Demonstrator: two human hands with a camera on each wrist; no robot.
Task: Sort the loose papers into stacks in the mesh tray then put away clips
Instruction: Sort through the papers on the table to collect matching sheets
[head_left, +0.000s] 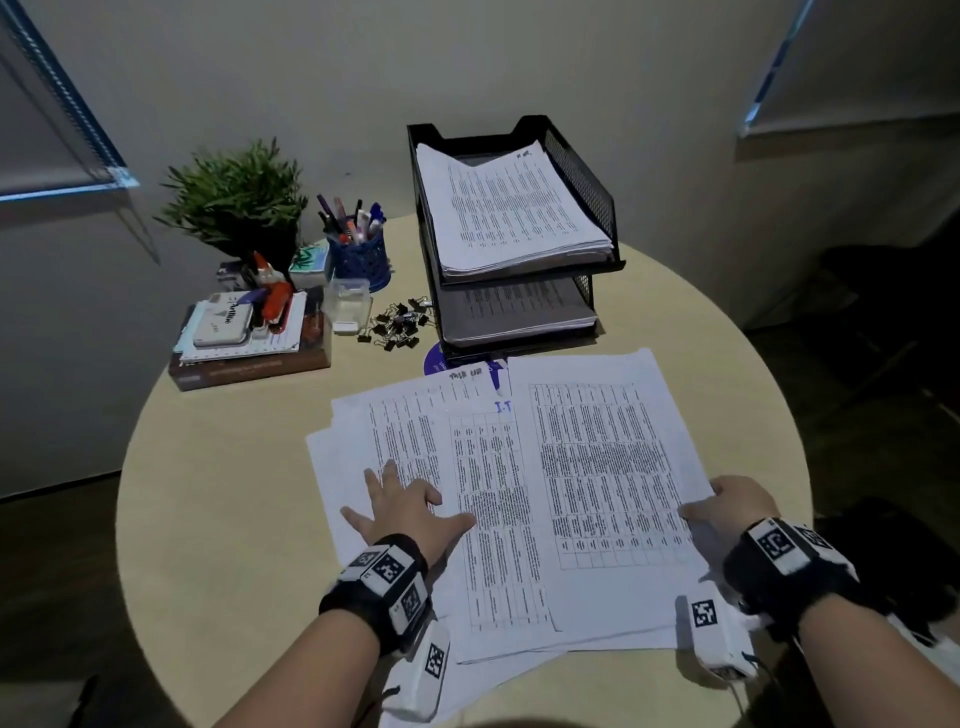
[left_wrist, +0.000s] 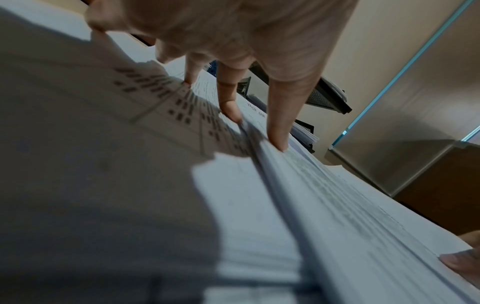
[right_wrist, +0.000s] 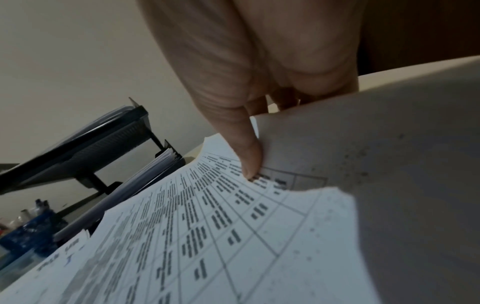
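We're still in the paper-sorting step, clips not begun, by our reading. Biggest first: the round desk (head_left: 208, 493) carries everything; at its far side stands the two-tier mesh tray (head_left: 582, 171), w/ a printed stack already in the top tier and another in the lower one, so part of the sort looks done. In front of the tray, near us, lie the loose papers (head_left: 519, 493), several overlapping printed sheets fanned out, not squared. Our left hand (head_left: 402, 512) lies flat on the left sheets, fingers (left_wrist: 279, 131) spread and straight, tips pressing down, holding nothing. Our right hand (head_left: 727, 506) has the right edge of the top sheets: thumb (right_wrist: 249, 156) on the printed face, other fingers curled beneath, so it's pinching that bundle, edge lifted a bit off the desk. Next move, we'd judge: left pins the rest while right peels its bundle free, squares it, carries it to a tray tier; needs a clean split so lower sheets don't drag along. Smallest last: the binder clips (head_left: 397, 325), a loose black heap left of the tray, beside a clear box (head_left: 349, 304), prob. their home, untouched for now.
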